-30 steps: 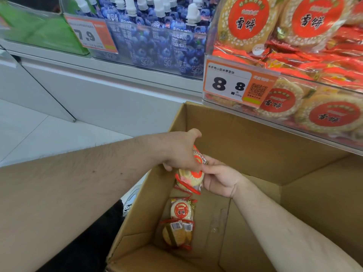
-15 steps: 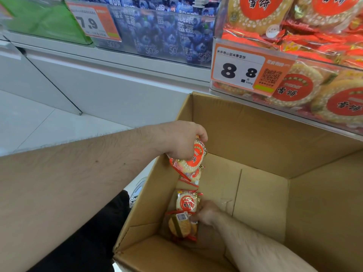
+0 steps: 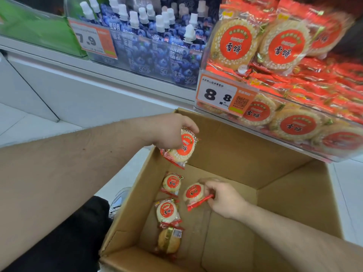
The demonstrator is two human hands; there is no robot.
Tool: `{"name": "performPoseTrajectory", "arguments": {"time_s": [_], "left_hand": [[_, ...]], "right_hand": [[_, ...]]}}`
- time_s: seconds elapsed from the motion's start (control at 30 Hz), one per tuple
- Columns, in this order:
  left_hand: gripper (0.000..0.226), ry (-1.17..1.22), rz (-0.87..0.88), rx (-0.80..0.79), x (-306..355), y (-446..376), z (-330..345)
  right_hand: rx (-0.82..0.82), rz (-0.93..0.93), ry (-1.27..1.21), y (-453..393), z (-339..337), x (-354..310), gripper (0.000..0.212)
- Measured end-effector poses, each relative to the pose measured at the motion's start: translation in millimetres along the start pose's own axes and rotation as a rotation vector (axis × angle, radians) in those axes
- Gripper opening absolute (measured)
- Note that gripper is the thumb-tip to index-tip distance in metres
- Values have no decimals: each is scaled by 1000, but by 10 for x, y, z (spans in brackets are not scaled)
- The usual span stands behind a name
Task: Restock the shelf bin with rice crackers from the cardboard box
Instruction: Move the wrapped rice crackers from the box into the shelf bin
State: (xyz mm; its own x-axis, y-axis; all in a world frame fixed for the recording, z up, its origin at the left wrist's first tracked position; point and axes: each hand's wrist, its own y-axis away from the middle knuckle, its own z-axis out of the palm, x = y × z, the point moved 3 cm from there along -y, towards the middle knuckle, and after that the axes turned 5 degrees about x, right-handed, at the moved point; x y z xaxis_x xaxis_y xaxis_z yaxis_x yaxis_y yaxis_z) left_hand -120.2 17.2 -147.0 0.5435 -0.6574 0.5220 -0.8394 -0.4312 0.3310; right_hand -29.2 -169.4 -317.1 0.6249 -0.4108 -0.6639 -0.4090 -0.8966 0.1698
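Cardboard box (image 3: 231,154) sits open on the floor just below the shelf bin (image 3: 294,134), its flaps spread and its brown bottom mostly bare. Over the box's far left corner the left hand (image 3: 167,132) hangs with its fingers (image 3: 189,125) curled round a small bunch of rice cracker packs (image 3: 181,148), the front one showing its round red label toward me. Down inside the box the right hand (image 3: 224,199) reaches to the bottom and pinches the red crimped edge of a single rice cracker pack (image 3: 193,193), fingers bent round it, the pack tilted up on its side. Three more packs lie along the left wall of the box: a loose pack (image 3: 171,183) nearest the far end, a second loose pack (image 3: 167,212) just behind it, and a face-down pack (image 3: 169,241) showing its pale back and a barcode, touching the one above it. The clear bin itself is heaped with the same red-labelled crackers, stacked above its rim, and carries an orange price tag (image 3: 224,97) reading 8.8 on its front left corner. To the left of it, on the same shelf, stand blueberry drink pouches (image 3: 157,46) with white caps, behind another price tag (image 3: 92,39) reading 7.9. A shoe (image 3: 117,201) shows on the white floor beside the box's left wall.
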Motion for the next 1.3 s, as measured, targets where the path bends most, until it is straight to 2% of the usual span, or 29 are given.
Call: {"name": "performPoseTrajectory", "arguments": {"time_s": [0.1, 0.23, 0.4, 0.5, 0.63, 0.73, 0.83, 0.9, 1.0, 1.13, 1.3], "left_hand": [[56, 146, 35, 49, 50, 33, -162], [56, 302, 67, 73, 167, 155, -343], [60, 465, 136, 47, 274, 341, -419], [63, 579, 149, 25, 320, 399, -387], [65, 725, 162, 15, 399, 475, -324], [64, 816, 164, 22, 433, 488, -304], [67, 888, 167, 13, 443, 479, -305], [67, 893, 154, 61, 441, 474, -321], [66, 904, 123, 111, 457, 471, -304], [66, 930, 153, 36, 602, 491, -144], [63, 1052, 158, -37, 772, 505, -6]], "right_hand": [[149, -270, 87, 246, -531, -257, 26], [319, -408, 134, 550, -1063, -470, 32], [540, -419, 86, 849, -1443, -740, 33], [678, -445, 61, 965, -1571, -827, 24], [831, -334, -101, 979, -1662, -821, 25], [879, -297, -171, 984, -1646, -895, 20], [931, -249, -234, 1016, -1654, -973, 22], [984, -232, -214, 1038, -1686, -996, 24], [1022, -230, -133, 1039, -1695, -1008, 27], [987, -217, -19, 970, -1633, -1089, 28], [910, -269, 279, 895, -1563, -1161, 29]]}}
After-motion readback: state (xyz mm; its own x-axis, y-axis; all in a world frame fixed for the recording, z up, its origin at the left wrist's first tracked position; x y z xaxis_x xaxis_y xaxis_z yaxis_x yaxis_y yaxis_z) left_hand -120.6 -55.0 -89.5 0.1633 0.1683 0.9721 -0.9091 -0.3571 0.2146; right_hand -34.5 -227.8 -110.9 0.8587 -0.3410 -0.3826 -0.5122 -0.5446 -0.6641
